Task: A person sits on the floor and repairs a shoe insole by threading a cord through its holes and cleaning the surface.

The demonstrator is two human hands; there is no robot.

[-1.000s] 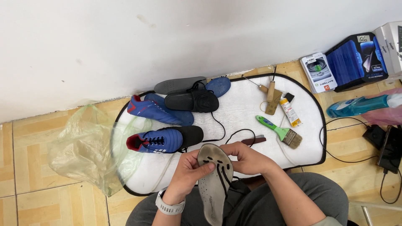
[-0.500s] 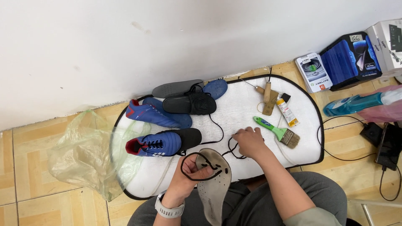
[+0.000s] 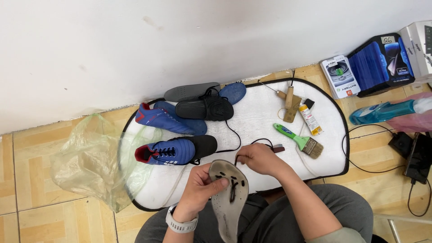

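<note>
My left hand [image 3: 201,186] grips a grey shoe sole [image 3: 228,204] by its upper edge, thumb pressed on its face, over my lap. Dark stitches and slots run down the sole's middle. My right hand [image 3: 257,158] pinches a black cord [image 3: 234,135] just above the sole's tip, at the near edge of the white mat [image 3: 261,121]. The cord trails away across the mat toward the shoes. A blue and black shoe [image 3: 177,150] lies just left of my hands.
On the mat lie a second blue shoe [image 3: 162,118], a black shoe part [image 3: 204,108], dark insoles [image 3: 191,91], a green-handled brush [image 3: 298,141], a glue tube [image 3: 310,119] and wooden tools [image 3: 290,103]. A crumpled plastic bag [image 3: 87,159] sits left; boxes [image 3: 380,58] and cables [image 3: 405,153] right.
My right hand came back from the mat's middle toward the sole, drawing the black cord with it. My left hand shifted its grip, and the sole now faces up.
</note>
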